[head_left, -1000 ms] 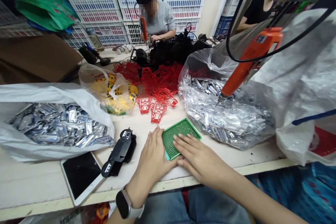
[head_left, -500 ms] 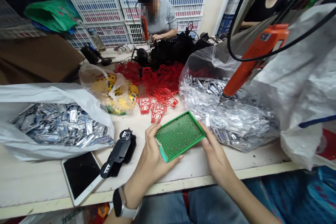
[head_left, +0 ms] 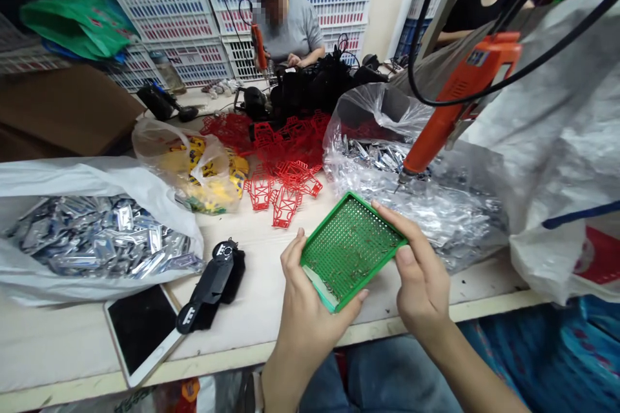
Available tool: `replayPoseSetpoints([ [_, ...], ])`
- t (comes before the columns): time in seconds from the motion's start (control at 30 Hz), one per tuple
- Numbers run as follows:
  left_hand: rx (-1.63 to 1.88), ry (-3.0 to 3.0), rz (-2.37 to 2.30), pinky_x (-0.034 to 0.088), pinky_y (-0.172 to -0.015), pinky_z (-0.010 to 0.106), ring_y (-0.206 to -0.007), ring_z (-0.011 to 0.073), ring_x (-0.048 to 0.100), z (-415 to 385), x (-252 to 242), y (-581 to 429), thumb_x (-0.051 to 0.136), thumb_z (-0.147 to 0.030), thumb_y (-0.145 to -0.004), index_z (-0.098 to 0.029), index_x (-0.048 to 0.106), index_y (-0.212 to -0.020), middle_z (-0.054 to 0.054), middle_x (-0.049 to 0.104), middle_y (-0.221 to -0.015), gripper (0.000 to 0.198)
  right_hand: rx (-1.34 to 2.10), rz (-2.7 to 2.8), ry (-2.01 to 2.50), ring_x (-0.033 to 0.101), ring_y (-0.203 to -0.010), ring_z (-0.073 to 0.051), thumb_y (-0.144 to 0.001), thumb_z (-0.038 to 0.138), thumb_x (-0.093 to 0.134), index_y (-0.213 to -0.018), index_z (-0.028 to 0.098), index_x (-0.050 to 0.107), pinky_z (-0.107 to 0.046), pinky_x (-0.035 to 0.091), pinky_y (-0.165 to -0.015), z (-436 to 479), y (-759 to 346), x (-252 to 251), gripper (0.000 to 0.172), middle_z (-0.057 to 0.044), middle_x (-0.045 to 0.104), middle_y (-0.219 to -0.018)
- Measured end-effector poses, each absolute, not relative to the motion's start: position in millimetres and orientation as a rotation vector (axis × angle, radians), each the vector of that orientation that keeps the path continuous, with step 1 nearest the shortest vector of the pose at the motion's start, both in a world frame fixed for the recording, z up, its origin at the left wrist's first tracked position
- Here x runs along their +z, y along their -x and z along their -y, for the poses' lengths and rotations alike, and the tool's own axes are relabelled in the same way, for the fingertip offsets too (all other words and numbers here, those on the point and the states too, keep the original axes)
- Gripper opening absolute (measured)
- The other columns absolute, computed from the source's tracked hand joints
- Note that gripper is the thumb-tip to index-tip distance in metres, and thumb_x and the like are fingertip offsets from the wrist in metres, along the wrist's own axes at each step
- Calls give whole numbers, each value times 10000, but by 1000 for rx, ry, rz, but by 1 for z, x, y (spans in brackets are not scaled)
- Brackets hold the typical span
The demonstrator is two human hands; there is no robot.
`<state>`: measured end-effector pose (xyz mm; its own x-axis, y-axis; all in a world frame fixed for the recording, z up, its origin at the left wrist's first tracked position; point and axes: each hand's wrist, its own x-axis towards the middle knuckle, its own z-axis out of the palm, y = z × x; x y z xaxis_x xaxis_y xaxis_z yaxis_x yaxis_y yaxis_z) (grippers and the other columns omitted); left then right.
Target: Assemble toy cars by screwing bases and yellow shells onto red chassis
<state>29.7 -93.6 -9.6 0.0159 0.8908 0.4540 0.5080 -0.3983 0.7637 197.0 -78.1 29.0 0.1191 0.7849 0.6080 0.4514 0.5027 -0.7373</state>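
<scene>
A green perforated tray [head_left: 349, 199] is held between both hands above the front of the table, tilted so its inside faces me. Small screw-like pieces [head_left: 361, 264] lie scattered over its grid of holes. My left hand [head_left: 310, 310] grips the left side and lower corner, thumb along the near edge. Around the right corner, my right hand [head_left: 423, 271] is closed with thumb and fingers on the rim. A pale strip [head_left: 320, 287] shows in the tray's lower left corner. Beyond the tray lie red plastic frames [head_left: 285, 197].
An orange electric screwdriver [head_left: 436, 116] hangs at right over a clear bag [head_left: 465, 219] of silvery parts. At left are a white bag [head_left: 97, 171] of silvery pieces, a tablet [head_left: 145, 329] and a black part [head_left: 210, 287]. A co-worker [head_left: 295, 29] sits opposite.
The tray has turned and tipped further towards me, moving slightly right. The small pieces have shifted across it. Both hands have stayed on it, and the camera view has shifted a little.
</scene>
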Motion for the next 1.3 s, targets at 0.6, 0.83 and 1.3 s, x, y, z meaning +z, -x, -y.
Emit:
replayPoseSetpoints([
  [0.6,1090,-2275,-1414,521,-1093,559,-1339,364,552,65,48,24,798,-552,-803,-253,308,-1588,160,518,-1398,972,782,1086,1293,685,-1268,-282,-1036,479,546,-1405,224,610,-458,600,-1038,88,-160,-3,453,-143,694,-1400],
  [0.83,1053,-2282,-1330,524,-1091,550,-1349,360,558,54,43,23,809,-494,-805,-283,277,-1597,159,506,-1430,977,666,1071,1356,699,-1244,-264,-1049,458,534,-1397,218,594,-415,614,-989,90,-157,-4,428,-144,702,-1388],
  [1.3,1027,-2075,-1345,498,-1114,579,-1387,374,537,52,37,11,761,-545,-829,-224,329,-1546,187,504,-1461,896,678,1021,1375,680,-1283,-305,-1000,507,599,-1369,205,649,-482,595,-1050,85,-173,15,479,-153,695,-1408],
])
